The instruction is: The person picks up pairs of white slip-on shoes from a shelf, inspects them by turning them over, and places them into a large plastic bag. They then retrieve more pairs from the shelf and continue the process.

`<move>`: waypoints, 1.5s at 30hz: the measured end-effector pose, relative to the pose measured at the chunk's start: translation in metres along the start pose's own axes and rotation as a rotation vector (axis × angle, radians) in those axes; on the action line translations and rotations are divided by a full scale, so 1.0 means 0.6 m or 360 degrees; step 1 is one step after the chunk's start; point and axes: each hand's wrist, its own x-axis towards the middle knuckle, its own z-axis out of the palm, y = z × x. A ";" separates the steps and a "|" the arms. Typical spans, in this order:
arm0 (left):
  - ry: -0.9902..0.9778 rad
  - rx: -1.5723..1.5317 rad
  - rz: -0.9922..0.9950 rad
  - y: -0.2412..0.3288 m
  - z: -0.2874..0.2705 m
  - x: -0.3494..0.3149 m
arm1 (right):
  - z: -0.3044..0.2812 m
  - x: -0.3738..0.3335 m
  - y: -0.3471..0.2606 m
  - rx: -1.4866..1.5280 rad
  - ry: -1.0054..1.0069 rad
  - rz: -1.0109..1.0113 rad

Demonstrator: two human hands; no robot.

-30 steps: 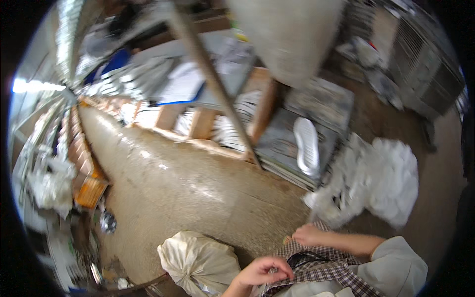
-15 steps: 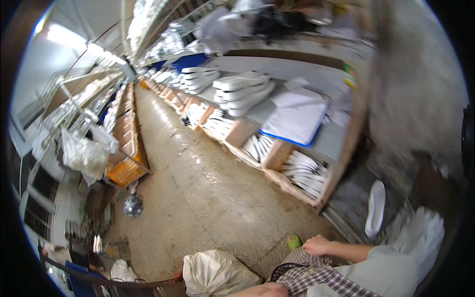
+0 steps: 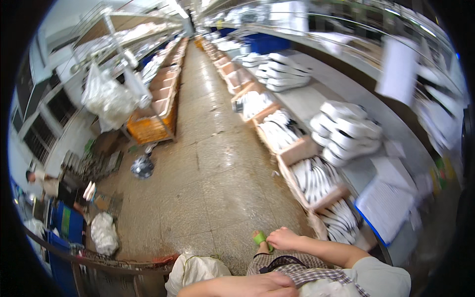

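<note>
My right hand (image 3: pixel 283 239) hangs in front of me with its fingers curled in, above the green slipper (image 3: pixel 259 238) on my foot. Nothing shows in it. Low across my body lies my left hand (image 3: pixel 273 283), its fingertips smeared and cut off from sight, close to the checked cloth (image 3: pixel 292 265) I wear. Beside my left forearm stands a white woven sack (image 3: pixel 194 270). Nearest to my right arm is a pinkish bin (image 3: pixel 341 193) of white shoe soles (image 3: pixel 314 179) with dark edges.
Along the right runs a grey bench (image 3: pixel 332 101) with stacked white soles (image 3: pixel 346 131) and a blue-edged clipboard (image 3: pixel 385 205) with papers. An orange crate (image 3: pixel 151 129) ends the left row. Plastic-wrapped bundle (image 3: pixel 143 167), white bag (image 3: pixel 104 233) and metal rail (image 3: pixel 106 262) lie left. A person (image 3: pixel 47 183) is far left.
My view has swung to the right, so the aisle stands more upright and the far-left person shows. My right hand has moved away from the cloth on my lap; my left forearm shows more.
</note>
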 end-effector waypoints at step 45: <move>0.0089 0.0856 -0.2726 -1.196 -2.003 -0.870 | -0.803 1.901 1.028 0.0414 -0.0087 0.0635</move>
